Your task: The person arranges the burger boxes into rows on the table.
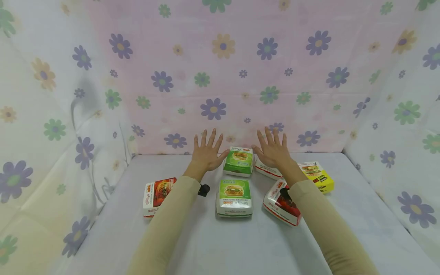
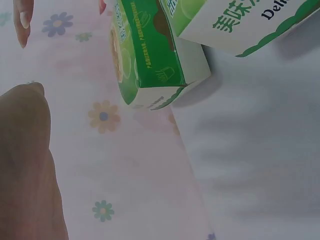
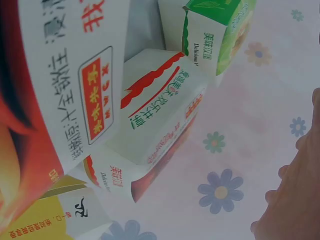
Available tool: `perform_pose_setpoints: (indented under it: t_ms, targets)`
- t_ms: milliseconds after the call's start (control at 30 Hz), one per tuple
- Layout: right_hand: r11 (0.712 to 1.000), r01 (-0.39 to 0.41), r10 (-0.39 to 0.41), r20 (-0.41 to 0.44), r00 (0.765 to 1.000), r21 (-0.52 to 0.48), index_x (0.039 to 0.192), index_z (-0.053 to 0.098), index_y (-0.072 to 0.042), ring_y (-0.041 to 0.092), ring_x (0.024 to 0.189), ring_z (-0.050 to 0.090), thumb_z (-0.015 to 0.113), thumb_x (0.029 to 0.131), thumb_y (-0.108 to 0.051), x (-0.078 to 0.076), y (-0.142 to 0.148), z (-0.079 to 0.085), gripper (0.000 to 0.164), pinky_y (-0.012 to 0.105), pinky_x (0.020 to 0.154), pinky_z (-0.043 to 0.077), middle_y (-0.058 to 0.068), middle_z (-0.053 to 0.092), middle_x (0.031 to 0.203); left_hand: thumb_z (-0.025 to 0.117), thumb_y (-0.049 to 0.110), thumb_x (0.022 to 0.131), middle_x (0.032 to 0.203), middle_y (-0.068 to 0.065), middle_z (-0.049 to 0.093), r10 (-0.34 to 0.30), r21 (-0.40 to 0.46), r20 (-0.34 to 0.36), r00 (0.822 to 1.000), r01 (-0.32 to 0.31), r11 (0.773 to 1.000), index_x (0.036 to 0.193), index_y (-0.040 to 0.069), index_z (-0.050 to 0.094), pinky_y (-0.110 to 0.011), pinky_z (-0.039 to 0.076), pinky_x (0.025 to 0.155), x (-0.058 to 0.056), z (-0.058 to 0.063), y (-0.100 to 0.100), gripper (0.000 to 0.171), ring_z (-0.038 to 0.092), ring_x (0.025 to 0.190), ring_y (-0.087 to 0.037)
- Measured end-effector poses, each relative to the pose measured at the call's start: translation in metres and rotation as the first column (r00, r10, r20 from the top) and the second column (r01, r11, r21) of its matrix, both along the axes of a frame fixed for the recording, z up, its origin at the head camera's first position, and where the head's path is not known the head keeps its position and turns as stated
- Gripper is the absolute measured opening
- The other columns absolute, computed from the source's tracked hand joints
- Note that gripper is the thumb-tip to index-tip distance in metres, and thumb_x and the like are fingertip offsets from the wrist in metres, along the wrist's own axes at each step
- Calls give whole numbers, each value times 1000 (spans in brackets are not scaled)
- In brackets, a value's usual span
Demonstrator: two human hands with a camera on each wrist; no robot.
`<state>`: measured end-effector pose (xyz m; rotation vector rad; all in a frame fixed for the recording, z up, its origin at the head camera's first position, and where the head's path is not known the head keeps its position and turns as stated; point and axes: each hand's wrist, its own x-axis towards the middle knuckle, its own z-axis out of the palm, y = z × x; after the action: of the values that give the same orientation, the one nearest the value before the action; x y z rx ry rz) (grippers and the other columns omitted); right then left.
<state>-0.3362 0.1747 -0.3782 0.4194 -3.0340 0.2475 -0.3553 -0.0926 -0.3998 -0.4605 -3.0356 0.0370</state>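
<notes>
Both hands are raised with fingers spread and hold nothing. My left hand (image 1: pixel 206 152) is just left of the far green burger box (image 1: pixel 238 162); its thumb points toward that box. On the other side, my right hand (image 1: pixel 274 151) is in front of a white-and-red burger box (image 1: pixel 267 170), which it partly hides. A second green burger box (image 1: pixel 234 198) sits nearer, between the forearms. Beside the right forearm lies a red-and-white burger box (image 1: pixel 282 202), with a yellow burger box (image 1: pixel 317 177) behind. The left sleeve partly covers another red burger box (image 1: pixel 159 195).
The boxes stand on a pale cloth-covered table (image 1: pixel 220 248). A flowered pink curtain (image 1: pixel 185 76) closes the back, and flowered white cloth (image 1: pixel 51 114) hangs at both sides. Small black wrist devices (image 1: pixel 204 190) show by the sleeves.
</notes>
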Motion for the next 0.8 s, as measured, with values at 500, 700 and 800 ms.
perform_pose_setpoints:
  t_ms: [500,700,800]
  targets:
    - [999,-41,41,-44,998,-4,166,3,-16,44,155,-5,27,110,-53,14,-8,4,72,69,118,-9,17,-4,171,18,68,104,172,-6,-9,-69,-11,-59,996,68,998,166,27,4,-63,-5,122,24,15,-13,76,-8,157,-36]
    - [998,-66,64,-82,995,-22,166,5,-15,43,156,-7,31,110,-50,23,-8,5,71,69,118,-9,17,-2,171,27,63,106,172,-4,-8,-123,69,-49,991,126,990,166,26,9,-64,-6,122,35,19,-24,74,-10,157,-36]
    - [996,-84,81,-97,992,-20,166,5,-16,41,156,-9,31,110,-52,28,-8,8,72,68,119,-10,16,-3,172,27,64,106,173,-5,-4,-132,68,-67,989,136,988,166,26,11,-64,-4,122,37,20,-29,73,-7,157,-37]
